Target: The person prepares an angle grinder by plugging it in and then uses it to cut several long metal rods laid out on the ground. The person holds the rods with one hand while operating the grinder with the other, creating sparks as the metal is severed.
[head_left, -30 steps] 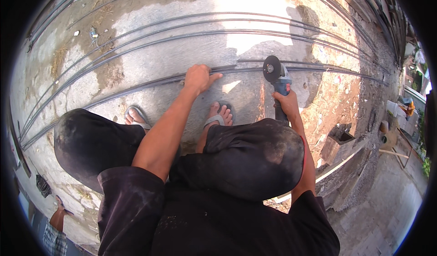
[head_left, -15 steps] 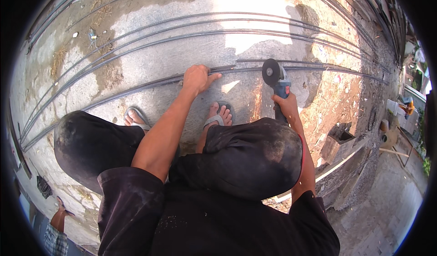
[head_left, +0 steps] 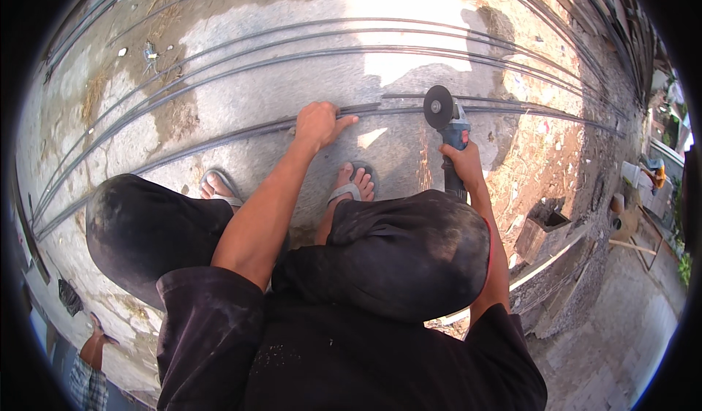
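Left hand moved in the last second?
No. The left hand still grips the near rods and shows no clear shift against the far rods lying on the concrete.

Has two bare hands (head_left: 316, 127). Holds one grinder (head_left: 456, 137) with one disc (head_left: 438, 108) in the right fingers (head_left: 449, 151). Wears two sandals (head_left: 346, 190), nearer than the left fingers (head_left: 326, 109). Includes many rods (head_left: 365, 47) beyond the fingers, too overlapped to count.

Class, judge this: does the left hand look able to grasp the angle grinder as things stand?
Probably not: the right hand grips the angle grinder, and the left hand rests on the dark rods.
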{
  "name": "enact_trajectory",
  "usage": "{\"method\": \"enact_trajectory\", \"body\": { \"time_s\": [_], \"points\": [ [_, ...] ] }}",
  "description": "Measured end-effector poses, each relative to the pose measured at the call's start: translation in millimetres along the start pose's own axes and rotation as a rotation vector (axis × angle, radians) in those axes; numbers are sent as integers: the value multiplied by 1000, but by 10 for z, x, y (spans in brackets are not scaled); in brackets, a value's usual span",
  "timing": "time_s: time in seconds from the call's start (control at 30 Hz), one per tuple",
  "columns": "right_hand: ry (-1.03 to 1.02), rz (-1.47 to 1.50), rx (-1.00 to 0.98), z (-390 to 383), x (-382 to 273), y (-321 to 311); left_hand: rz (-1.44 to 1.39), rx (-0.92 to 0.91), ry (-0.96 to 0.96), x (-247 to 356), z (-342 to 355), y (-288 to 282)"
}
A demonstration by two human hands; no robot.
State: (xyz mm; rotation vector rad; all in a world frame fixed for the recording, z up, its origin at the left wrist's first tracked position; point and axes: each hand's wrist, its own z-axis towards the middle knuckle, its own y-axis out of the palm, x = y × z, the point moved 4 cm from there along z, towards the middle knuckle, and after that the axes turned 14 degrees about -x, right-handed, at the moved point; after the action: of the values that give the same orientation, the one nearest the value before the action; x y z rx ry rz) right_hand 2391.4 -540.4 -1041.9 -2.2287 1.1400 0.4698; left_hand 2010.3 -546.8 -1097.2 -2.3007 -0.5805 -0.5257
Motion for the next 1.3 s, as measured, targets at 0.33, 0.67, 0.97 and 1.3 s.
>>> {"method": "enact_trajectory", "body": {
  "time_s": [0.33,0.67,0.97,1.3],
  "points": [
    [-3,-2,-14,10,114,-34,-11,-5,-17,11,16,-3],
    [59,6,-20,-156,92,24,-4,-12,-27,-22,19,-2],
    [-19,1,-15,24,-27,-29,15,-41,-51,15,7,-38],
    [7,54,-34,-52,-5,-7,-18,20,-18,-27,11,-5]
  ]
}}
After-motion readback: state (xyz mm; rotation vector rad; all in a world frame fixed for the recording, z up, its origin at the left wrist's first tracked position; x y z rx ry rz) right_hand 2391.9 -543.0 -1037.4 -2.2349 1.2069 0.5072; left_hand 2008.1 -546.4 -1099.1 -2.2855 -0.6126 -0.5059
